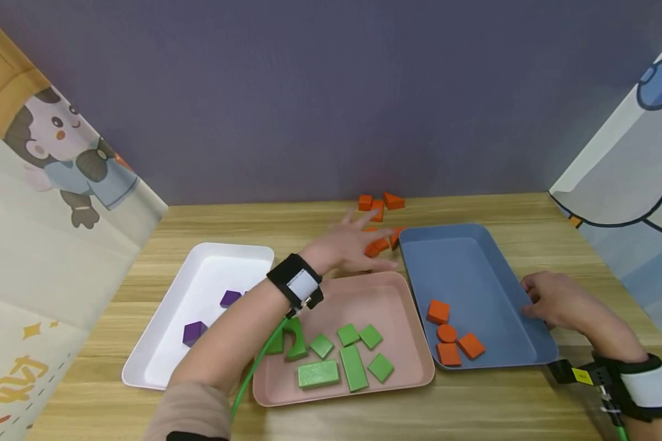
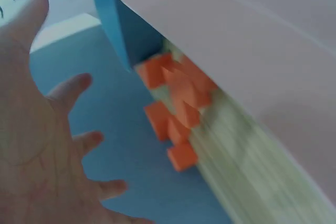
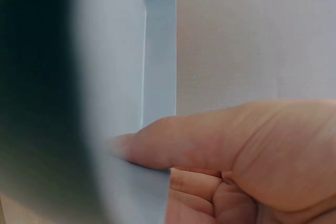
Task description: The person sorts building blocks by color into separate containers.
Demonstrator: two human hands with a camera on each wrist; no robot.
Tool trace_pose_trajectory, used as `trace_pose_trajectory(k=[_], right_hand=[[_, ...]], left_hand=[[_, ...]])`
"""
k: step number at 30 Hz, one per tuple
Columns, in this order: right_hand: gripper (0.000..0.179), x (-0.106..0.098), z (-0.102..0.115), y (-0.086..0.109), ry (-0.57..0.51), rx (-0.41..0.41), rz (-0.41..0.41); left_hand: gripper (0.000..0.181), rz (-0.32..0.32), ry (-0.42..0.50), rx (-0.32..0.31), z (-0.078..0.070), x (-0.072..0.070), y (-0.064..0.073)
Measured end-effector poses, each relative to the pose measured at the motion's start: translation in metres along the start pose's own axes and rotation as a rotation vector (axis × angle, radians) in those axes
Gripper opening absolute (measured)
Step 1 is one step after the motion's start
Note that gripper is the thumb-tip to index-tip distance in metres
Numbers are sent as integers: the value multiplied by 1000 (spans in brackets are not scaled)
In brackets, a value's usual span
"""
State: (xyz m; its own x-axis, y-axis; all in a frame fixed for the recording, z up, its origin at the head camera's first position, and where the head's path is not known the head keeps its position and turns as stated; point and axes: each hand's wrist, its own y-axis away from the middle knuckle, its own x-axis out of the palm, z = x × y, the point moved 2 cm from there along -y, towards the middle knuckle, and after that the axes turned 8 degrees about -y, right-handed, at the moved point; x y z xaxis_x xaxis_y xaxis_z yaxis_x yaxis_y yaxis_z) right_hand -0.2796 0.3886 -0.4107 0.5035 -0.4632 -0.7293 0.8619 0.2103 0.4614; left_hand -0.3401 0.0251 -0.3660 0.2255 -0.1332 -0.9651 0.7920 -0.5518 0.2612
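Observation:
My left hand (image 1: pixel 349 246) reaches over the back of the pink tray with its fingers spread. Beneath and just beyond the fingertips lie several loose orange blocks (image 1: pixel 377 211) on the table, some partly covered by the hand. The left wrist view shows the outstretched left hand (image 2: pixel 37 145) apart from the orange blocks (image 2: pixel 181 90), holding nothing. At the right, my right hand (image 1: pixel 565 303) grips the side rim of the blue tray (image 1: pixel 458 263). In the right wrist view its thumb (image 3: pixel 157 142) lies over the tray wall, with the other fingers curled outside.
Several orange blocks (image 1: pixel 447 333) lie at the near end of the blue tray. The pink tray (image 1: pixel 377 294) in the middle holds several green blocks (image 1: pixel 354 367). On the left, a white tray (image 1: pixel 198 275) contains purple blocks (image 1: pixel 195 332), partly behind my left forearm. A dark wall (image 1: pixel 331 110) closes the back.

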Motion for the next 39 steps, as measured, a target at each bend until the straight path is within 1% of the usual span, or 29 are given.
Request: trace_pose_trajectory(k=[2,4,7,11,13,14,16,18,22,28,32,35,37,39], right_hand=[[29,0,0,0,0,5,0],[29,0,0,0,-1,9,0],[30,1,0,0,-2,8,0],[30,2,1,1,3,7,0],[30,2,1,0,3,7,0],[30,2,1,0,1,10,0],[30,1,1,0,0,9,0],[30,0,1,0,-1,6,1],[29,0,1,0,5,0,4],[29,0,4,2,15,2,-2],[29,0,4,2,18,1,1],[28,0,2,2,16,2,3],[28,0,2,1,18,0,2],[27,-1,1,0,21,3,3]], left_hand=[[75,45,10,-20,6,3,0],[69,72,9,-6,10,5,-1],[58,93,-4,63,12,9,-4],[40,129,17,150,11,17,-6],[33,135,17,179,11,21,-6],[30,131,13,183,11,22,-6],[25,120,0,193,10,24,-6],[22,94,-14,196,10,25,-7],[31,60,-29,178,10,24,-7],[26,14,-91,160,13,25,-6],[21,-14,-84,154,13,24,-6],[19,-47,-51,153,11,18,-8],[22,-94,-30,180,6,13,-9],[21,-134,-20,205,-1,7,-10]])
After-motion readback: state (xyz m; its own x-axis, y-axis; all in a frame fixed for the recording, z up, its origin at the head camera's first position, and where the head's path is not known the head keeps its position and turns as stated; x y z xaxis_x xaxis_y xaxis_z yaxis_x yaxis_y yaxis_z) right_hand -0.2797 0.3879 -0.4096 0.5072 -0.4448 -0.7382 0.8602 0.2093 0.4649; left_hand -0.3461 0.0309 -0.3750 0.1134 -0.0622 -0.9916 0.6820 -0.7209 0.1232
